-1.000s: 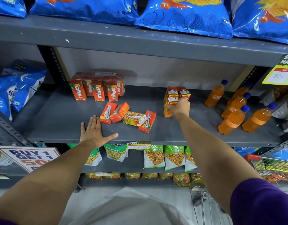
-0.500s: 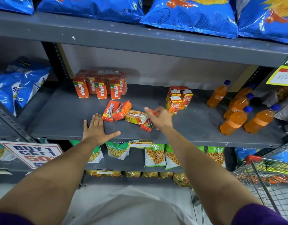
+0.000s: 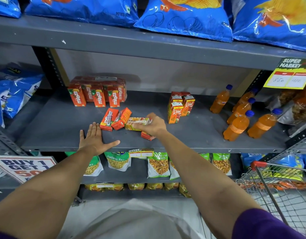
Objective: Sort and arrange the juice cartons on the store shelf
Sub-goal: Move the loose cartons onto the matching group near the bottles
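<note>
Grey shelf (image 3: 50, 130) bearing upright Maaza cartons (image 3: 97, 94), toppled cartons (image 3: 116, 119), upright Real cartons (image 3: 180, 106), orange bottles (image 3: 240, 116), flat left hand (image 3: 94, 141).

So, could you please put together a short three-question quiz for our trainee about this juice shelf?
1. True or false: the left hand lies flat on the grey metal shelf, holding nothing.
2. Which carton does the right hand grip? A) the pale yellow-green juice carton lying on its side B) an upright red Real juice carton C) an upright orange Maaza juice carton
3. How many orange soft-drink bottles with blue caps stand on the shelf's right?

Key: 1 true; 2 A; 3 five, though the rearmost is partly hidden.
</note>
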Action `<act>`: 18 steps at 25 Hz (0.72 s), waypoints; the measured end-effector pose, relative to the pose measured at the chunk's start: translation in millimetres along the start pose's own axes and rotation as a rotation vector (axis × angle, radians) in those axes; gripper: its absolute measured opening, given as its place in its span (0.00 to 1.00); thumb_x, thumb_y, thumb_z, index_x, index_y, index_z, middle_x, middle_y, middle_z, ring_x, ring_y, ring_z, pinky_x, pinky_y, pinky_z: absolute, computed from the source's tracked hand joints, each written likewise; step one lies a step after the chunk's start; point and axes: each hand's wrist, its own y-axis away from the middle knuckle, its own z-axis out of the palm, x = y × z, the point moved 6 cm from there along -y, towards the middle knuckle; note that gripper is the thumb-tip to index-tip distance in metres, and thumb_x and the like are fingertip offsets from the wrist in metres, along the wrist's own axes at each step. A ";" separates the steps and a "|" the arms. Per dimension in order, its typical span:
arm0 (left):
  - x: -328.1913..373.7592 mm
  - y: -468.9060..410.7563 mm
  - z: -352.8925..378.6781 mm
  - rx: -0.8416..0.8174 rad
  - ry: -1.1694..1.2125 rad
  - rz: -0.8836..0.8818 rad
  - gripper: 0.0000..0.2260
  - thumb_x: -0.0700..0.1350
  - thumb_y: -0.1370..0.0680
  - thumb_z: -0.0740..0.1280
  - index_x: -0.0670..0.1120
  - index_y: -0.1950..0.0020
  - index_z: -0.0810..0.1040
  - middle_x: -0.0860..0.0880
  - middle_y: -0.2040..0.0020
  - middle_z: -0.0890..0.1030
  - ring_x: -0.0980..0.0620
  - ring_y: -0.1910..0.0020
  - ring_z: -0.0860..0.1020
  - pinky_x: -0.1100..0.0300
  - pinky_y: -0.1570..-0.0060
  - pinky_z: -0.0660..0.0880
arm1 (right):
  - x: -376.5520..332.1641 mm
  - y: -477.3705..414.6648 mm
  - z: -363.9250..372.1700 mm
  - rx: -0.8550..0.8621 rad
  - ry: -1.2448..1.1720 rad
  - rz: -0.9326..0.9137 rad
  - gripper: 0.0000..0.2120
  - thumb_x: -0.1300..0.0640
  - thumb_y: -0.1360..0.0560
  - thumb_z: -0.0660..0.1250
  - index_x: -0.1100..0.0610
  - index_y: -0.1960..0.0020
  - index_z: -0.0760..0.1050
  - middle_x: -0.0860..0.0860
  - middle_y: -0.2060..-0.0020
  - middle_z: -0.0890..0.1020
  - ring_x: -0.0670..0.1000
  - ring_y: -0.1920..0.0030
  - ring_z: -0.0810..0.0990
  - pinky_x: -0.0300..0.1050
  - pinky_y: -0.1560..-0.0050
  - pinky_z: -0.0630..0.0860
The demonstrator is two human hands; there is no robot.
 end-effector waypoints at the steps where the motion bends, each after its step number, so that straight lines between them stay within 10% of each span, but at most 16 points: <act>1: 0.1 0.2 -0.1 -0.003 0.003 -0.001 0.57 0.80 0.38 0.49 0.43 0.23 0.37 0.45 0.21 0.38 0.48 0.22 0.38 0.41 0.25 0.38 | -2.2 1.9 -1.2 0.020 0.061 -0.053 0.35 0.37 0.38 0.75 0.54 0.37 0.71 0.54 0.42 0.79 0.55 0.43 0.78 0.49 0.50 0.80; 7: 0.5 -0.3 0.7 -0.015 0.023 0.001 0.59 0.80 0.40 0.48 0.43 0.23 0.36 0.45 0.21 0.38 0.49 0.22 0.38 0.41 0.25 0.38 | 5.5 3.0 -17.6 -0.076 -0.274 -0.190 0.23 0.59 0.32 0.77 0.50 0.41 0.73 0.54 0.48 0.80 0.57 0.52 0.84 0.55 0.54 0.83; 13: 0.9 0.9 0.3 -0.008 0.034 0.003 0.58 0.80 0.38 0.50 0.43 0.23 0.36 0.45 0.21 0.38 0.49 0.22 0.38 0.42 0.25 0.37 | 11.8 1.2 -73.0 -0.129 -0.299 -0.282 0.19 0.72 0.27 0.64 0.50 0.45 0.74 0.56 0.50 0.79 0.45 0.72 0.79 0.40 0.73 0.79; 18: 1.5 1.7 -0.9 -0.010 0.031 0.010 0.58 0.80 0.39 0.49 0.43 0.23 0.36 0.45 0.21 0.38 0.48 0.22 0.38 0.41 0.25 0.38 | 36.9 -6.5 -122.1 -0.067 -0.175 -0.270 0.19 0.71 0.28 0.63 0.49 0.47 0.76 0.52 0.51 0.79 0.51 0.63 0.79 0.43 0.73 0.75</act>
